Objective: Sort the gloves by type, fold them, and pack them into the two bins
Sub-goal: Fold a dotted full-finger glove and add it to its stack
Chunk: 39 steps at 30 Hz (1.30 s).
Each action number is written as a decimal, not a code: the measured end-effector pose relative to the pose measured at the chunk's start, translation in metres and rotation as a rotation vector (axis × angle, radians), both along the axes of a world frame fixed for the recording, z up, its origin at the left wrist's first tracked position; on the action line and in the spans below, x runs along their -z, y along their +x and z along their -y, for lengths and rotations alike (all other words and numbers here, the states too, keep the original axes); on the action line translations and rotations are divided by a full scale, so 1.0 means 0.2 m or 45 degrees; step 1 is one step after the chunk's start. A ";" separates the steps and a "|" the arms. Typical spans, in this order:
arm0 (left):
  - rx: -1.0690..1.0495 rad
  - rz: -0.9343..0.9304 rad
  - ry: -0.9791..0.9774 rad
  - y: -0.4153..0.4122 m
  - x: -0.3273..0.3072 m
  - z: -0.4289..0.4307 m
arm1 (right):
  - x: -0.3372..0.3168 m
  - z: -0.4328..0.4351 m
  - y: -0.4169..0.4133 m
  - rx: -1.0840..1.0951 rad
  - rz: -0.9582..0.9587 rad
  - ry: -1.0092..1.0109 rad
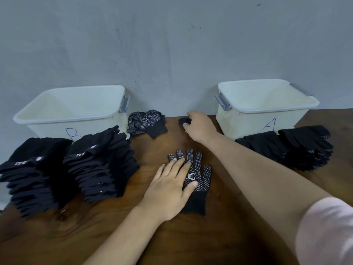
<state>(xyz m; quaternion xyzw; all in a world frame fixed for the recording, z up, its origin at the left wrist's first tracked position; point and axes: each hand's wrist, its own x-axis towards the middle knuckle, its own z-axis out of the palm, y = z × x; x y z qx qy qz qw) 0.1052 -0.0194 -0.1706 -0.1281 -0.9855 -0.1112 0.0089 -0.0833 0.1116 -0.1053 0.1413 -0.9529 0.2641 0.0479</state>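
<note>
left hand [170, 190] lies flat, fingers straight, on a dotted glove [198, 176] mid-bench; right hand [198, 126] curls round a dark glove [184, 121] near the back edge.

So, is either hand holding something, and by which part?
The right hand grips a crumpled black glove, part unclear. The left hand only presses flat on the dotted glove.

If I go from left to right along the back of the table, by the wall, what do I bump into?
White plastic bin marked B → crumpled black dotted gloves → right hand gripping a small bunched black glove → white plastic bin marked A.
</note>
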 end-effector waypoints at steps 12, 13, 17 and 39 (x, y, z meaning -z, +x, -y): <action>-0.098 0.012 -0.040 0.03 -0.01 -0.03 | -0.18 -0.02 -0.11 0.236 0.176 -0.425; -0.109 -0.033 -0.023 0.02 -0.03 -0.03 | -0.20 -0.04 -0.11 0.235 0.213 -0.531; -0.053 -0.111 0.043 -0.02 -0.06 -0.07 | -0.30 -0.07 -0.02 0.109 0.401 -0.954; -0.308 -0.111 0.198 -0.11 -0.06 0.03 | -0.30 -0.14 -0.08 -0.065 0.017 -0.554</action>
